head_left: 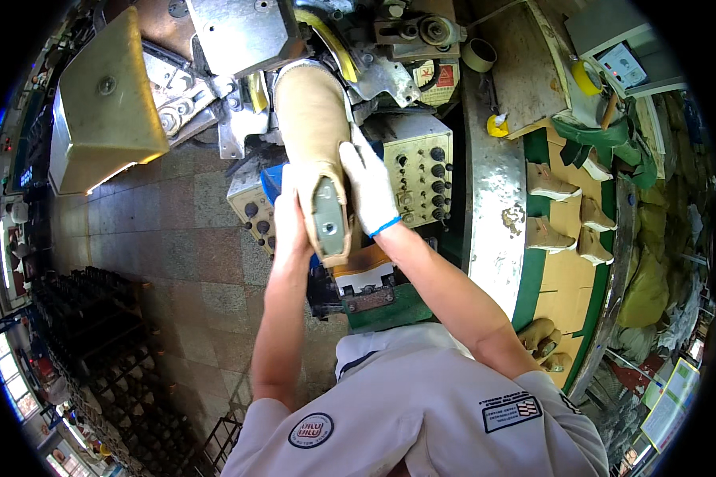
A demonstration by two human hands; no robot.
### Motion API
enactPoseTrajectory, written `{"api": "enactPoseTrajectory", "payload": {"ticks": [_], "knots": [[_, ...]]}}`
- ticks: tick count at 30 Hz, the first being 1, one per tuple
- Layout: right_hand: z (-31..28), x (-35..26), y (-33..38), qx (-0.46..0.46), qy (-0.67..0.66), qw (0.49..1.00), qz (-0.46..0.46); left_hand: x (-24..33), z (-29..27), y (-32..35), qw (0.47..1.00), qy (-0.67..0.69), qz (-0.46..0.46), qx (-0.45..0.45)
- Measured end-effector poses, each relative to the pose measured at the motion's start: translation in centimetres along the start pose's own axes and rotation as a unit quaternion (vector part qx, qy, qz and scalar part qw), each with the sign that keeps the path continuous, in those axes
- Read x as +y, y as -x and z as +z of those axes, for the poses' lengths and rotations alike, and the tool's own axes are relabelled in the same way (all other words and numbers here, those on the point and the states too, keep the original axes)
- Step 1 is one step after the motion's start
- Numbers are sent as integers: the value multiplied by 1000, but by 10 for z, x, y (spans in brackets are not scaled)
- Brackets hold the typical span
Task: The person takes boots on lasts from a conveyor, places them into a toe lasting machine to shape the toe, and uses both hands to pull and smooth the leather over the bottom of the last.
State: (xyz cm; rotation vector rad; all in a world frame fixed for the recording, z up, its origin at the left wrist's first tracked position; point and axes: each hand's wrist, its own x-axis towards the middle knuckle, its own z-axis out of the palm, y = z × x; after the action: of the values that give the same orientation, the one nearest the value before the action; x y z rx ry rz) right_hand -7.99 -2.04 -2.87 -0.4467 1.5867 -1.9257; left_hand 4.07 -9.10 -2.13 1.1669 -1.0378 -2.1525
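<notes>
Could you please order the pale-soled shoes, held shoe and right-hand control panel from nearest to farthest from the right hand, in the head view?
From the right hand:
1. Held shoe: touching, on its left.
2. Right-hand control panel: just right.
3. Pale-soled shoes: farther right, past the metal ledge.

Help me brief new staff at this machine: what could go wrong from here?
1. Pinching: the gloved right hand has its fingers near the metal parts around the front of the beige shoe; if those parts moved, the glove might catch.
2. Skewing: the left hand and the gloved one hold opposite sides of the beige shoe, so uneven pressure could turn it off line.
3. Scuffing: the shoe's surface lies close to hard metal edges and might get marked.
</notes>
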Motion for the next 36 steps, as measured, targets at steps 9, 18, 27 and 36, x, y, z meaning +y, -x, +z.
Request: {"api": "enactPoseTrajectory", "payload": {"ticks": [9, 18, 27, 36], "knots": [[-3, 6, -4, 38, -95, 993, 64, -10, 5, -7, 999, 26, 20, -26], [2, -2, -3, 54, 4, 998, 30, -4, 8, -5, 999, 20, 19, -16], [-6, 10, -12, 33, -65, 994, 80, -3, 17, -7, 1000, -14, 22, 1], [3, 41, -7, 38, -156, 983, 95, -19, -11, -27, 990, -72, 97, -73]]}}
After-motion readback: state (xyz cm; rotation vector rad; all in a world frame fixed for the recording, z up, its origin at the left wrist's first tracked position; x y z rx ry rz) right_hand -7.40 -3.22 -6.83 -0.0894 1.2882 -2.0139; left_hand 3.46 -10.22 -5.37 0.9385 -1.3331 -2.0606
